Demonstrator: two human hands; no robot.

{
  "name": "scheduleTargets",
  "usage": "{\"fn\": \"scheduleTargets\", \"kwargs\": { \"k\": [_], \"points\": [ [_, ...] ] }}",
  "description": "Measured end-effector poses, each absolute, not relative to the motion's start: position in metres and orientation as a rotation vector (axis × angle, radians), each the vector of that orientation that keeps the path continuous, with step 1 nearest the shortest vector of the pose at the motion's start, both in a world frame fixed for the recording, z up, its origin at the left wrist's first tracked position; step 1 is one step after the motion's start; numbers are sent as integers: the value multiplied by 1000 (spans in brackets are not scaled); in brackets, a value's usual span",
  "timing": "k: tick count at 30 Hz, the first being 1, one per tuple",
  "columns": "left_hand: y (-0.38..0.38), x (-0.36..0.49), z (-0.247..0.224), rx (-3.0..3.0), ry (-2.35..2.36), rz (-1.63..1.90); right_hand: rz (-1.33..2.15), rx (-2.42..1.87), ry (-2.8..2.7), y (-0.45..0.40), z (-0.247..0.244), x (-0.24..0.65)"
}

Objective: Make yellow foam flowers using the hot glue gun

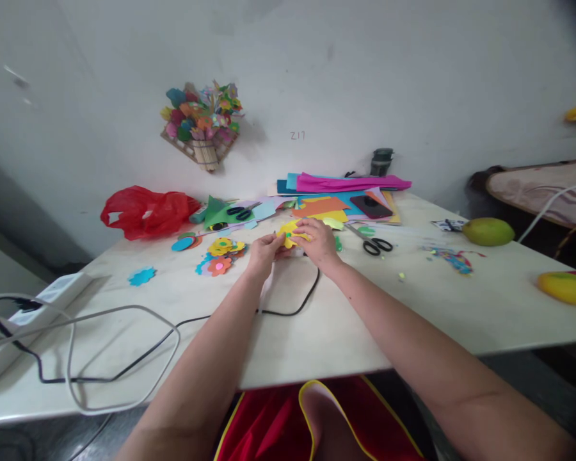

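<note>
A yellow paper flower (pixel 288 233) with a green centre is held between my two hands above the table. My left hand (pixel 265 251) pinches its left edge between thumb and fingers. On the other side, my right hand (pixel 319 242) has its fingers closed over the flower's right petals. Just left of my hands lie finished-looking paper flowers, among them a yellow one (pixel 221 246) and an orange one with a pink centre (pixel 219 266). Scissors with black handles (pixel 377 246) rest to the right of my right hand. What lies beneath my fingers is partly hidden.
A power strip (pixel 48 298) and looping cables (pixel 125 308) occupy the table's left side. Behind my hands are coloured paper sheets (pixel 321 206), a second pair of scissors (pixel 240 211) and a phone (pixel 370 206). A red plastic bag (pixel 146 212) sits back left; mangoes (pixel 488 231) lie right.
</note>
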State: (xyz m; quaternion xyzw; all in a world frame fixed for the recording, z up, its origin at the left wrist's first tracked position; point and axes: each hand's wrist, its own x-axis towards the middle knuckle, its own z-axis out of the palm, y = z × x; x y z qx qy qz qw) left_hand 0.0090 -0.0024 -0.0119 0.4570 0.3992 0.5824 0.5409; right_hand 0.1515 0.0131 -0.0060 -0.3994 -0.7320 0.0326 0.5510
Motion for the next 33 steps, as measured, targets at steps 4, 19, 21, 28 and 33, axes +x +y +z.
{"fn": "scheduleTargets", "kwargs": {
  "k": [4, 19, 21, 28, 33],
  "points": [
    [-3, 11, -13, 1090, 916, 1365, -25, -1030, -1756, 11, -8, 150],
    [-8, 12, -9, 1038, 756, 1283, 31, -996, -1792, 12, -7, 154],
    [-8, 11, -9, 1049, 746, 1268, 28, -995, -1799, 12, -7, 154],
    [-9, 10, -8, 1079, 726, 1245, 191, -918, -1744, 16, -8, 155],
    [-7, 9, -8, 1077, 786, 1296, 612, -788, -1580, 15, -6, 158]
  ]
}}
